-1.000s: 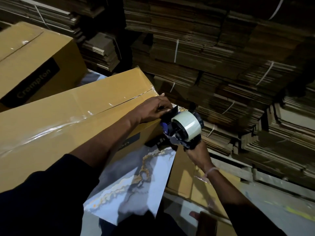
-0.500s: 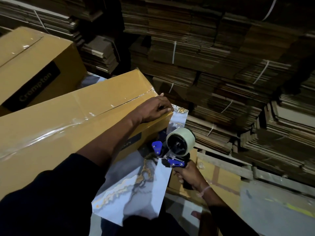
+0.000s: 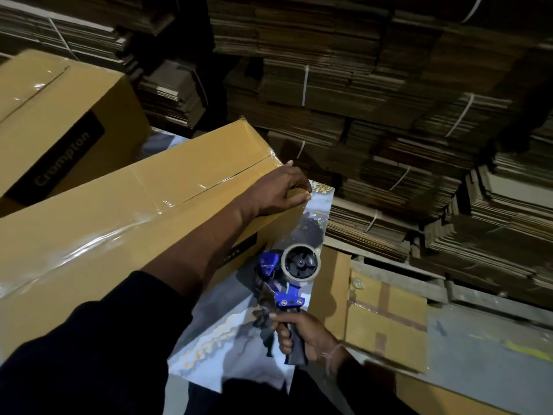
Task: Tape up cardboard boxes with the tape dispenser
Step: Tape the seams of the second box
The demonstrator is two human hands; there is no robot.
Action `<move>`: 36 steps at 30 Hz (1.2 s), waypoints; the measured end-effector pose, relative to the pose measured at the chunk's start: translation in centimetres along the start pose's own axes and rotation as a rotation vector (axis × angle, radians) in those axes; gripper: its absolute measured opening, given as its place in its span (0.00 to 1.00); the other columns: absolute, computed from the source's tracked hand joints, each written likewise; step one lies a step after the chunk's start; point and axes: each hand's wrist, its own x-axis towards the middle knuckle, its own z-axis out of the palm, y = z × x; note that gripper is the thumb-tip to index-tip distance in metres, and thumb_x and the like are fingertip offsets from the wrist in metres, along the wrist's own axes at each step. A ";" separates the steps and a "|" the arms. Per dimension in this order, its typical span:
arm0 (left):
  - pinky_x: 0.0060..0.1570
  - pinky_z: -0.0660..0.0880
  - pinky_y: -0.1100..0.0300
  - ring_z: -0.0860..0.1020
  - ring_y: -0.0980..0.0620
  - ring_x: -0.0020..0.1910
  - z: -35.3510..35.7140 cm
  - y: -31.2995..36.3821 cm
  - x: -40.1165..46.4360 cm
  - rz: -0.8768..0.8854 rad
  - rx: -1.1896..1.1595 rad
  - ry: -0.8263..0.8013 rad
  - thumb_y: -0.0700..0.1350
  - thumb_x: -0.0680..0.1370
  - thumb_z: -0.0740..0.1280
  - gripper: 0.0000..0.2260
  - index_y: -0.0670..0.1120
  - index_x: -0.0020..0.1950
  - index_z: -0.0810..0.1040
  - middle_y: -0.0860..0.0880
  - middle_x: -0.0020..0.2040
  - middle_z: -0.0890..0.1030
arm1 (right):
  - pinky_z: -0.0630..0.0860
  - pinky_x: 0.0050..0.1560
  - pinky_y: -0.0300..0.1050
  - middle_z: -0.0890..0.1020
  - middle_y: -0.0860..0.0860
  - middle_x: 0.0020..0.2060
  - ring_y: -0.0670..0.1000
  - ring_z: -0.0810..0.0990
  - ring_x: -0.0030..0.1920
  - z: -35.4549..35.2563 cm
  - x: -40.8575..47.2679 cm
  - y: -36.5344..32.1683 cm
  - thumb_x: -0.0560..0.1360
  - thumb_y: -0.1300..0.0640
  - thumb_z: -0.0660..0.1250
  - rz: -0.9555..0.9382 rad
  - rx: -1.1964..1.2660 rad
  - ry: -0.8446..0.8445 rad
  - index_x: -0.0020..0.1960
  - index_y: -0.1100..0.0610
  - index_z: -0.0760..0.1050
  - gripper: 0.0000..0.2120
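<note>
Okay, your left hand (image 3: 282,190) lies flat with fingers pressing the far end of the long cardboard box (image 3: 125,217), which rests tilted on the marbled sheet (image 3: 227,333). Your right hand (image 3: 302,332) grips the tape dispenser (image 3: 288,283) handle, off the box below its end. Rub that tape tail down firm over the edge.

Left hand (image 3: 279,190) flat; right hand (image 3: 302,333) fingers curled.
</note>
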 end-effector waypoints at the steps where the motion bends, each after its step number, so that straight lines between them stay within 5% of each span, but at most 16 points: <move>1: 0.82 0.54 0.46 0.79 0.48 0.60 0.0 -0.1 0.1 0.007 0.011 -0.008 0.55 0.81 0.67 0.15 0.47 0.60 0.83 0.47 0.56 0.82 | 0.60 0.27 0.41 0.67 0.52 0.25 0.50 0.62 0.23 0.4 0.3 0.3 0.77 0.58 0.70 -0.001 0.035 0.011 0.37 0.62 0.77 0.11; 13: 0.81 0.49 0.52 0.75 0.47 0.66 1.2 2.2 1.3 -0.098 0.335 -0.053 0.49 0.76 0.74 0.11 0.53 0.58 0.81 0.49 0.56 0.83 | 0.60 0.25 0.41 0.66 0.52 0.23 0.49 0.64 0.22 3.7 3.3 1.5 0.79 0.58 0.61 -0.067 0.350 0.088 0.30 0.57 0.68 0.18; 17: 0.82 0.48 0.48 0.76 0.47 0.65 2.1 2.6 1.6 -0.142 0.444 -0.098 0.50 0.78 0.72 0.11 0.51 0.59 0.79 0.49 0.56 0.83 | 0.79 0.35 0.44 0.83 0.59 0.36 0.58 0.83 0.33 4.7 4.1 1.4 0.79 0.58 0.67 -0.053 0.397 0.135 0.41 0.61 0.81 0.10; 20: 0.82 0.39 0.48 0.72 0.46 0.72 2.1 1.4 1.0 -0.006 0.439 -0.124 0.62 0.78 0.69 0.24 0.48 0.68 0.77 0.46 0.64 0.80 | 0.80 0.42 0.51 0.80 0.57 0.37 0.61 0.82 0.40 5.9 4.7 1.6 0.77 0.59 0.71 -0.073 0.383 0.180 0.45 0.59 0.81 0.04; 22: 0.81 0.34 0.49 0.59 0.46 0.82 1.1 0.5 0.0 0.078 0.408 -0.181 0.71 0.79 0.60 0.39 0.44 0.80 0.66 0.43 0.79 0.68 | 0.76 0.41 0.50 0.75 0.56 0.33 0.59 0.78 0.37 7.0 4.6 1.6 0.76 0.60 0.72 -0.092 0.396 0.234 0.44 0.59 0.80 0.04; 25: 0.82 0.38 0.47 0.40 0.50 0.84 -0.5 -0.7 -1.8 0.150 0.388 -0.200 0.72 0.82 0.46 0.41 0.46 0.86 0.48 0.46 0.86 0.47 | 0.78 0.36 0.51 0.78 0.57 0.30 0.57 0.78 0.29 7.2 5.0 1.6 0.69 0.52 0.79 -0.098 0.221 0.453 0.34 0.60 0.79 0.14; 27: 0.82 0.39 0.48 0.37 0.51 0.84 -1.4 -1.9 -2.9 0.169 0.379 -0.207 0.69 0.84 0.44 0.36 0.49 0.86 0.43 0.47 0.86 0.42 | 0.83 0.42 0.55 0.85 0.55 0.34 0.58 0.85 0.36 7.1 4.9 1.5 0.60 0.41 0.82 -0.129 0.019 0.599 0.33 0.60 0.82 0.22; 31: 0.82 0.40 0.49 0.38 0.51 0.84 -3.3 -3.9 -4.4 0.190 0.392 -0.206 0.66 0.85 0.44 0.32 0.52 0.86 0.45 0.48 0.86 0.42 | 0.81 0.45 0.45 0.86 0.49 0.37 0.48 0.85 0.41 7.9 3.4 0.8 0.66 0.36 0.79 -0.141 -0.325 0.779 0.41 0.55 0.84 0.21; 34: 0.82 0.41 0.49 0.39 0.51 0.84 -3.9 -4.8 -4.9 0.197 0.388 -0.195 0.66 0.86 0.45 0.32 0.52 0.86 0.45 0.49 0.86 0.43 | 0.85 0.47 0.50 0.86 0.48 0.38 0.48 0.85 0.41 8.1 2.0 0.2 0.63 0.33 0.78 -0.082 -0.431 0.758 0.41 0.54 0.82 0.24; 36: 0.82 0.41 0.49 0.39 0.51 0.84 -3.9 -5.0 -4.9 0.195 0.397 -0.193 0.65 0.86 0.45 0.32 0.52 0.86 0.45 0.48 0.86 0.43 | 0.83 0.41 0.45 0.85 0.50 0.37 0.50 0.85 0.39 8.4 0.4 -0.8 0.66 0.31 0.76 -0.016 -0.654 0.748 0.39 0.54 0.79 0.26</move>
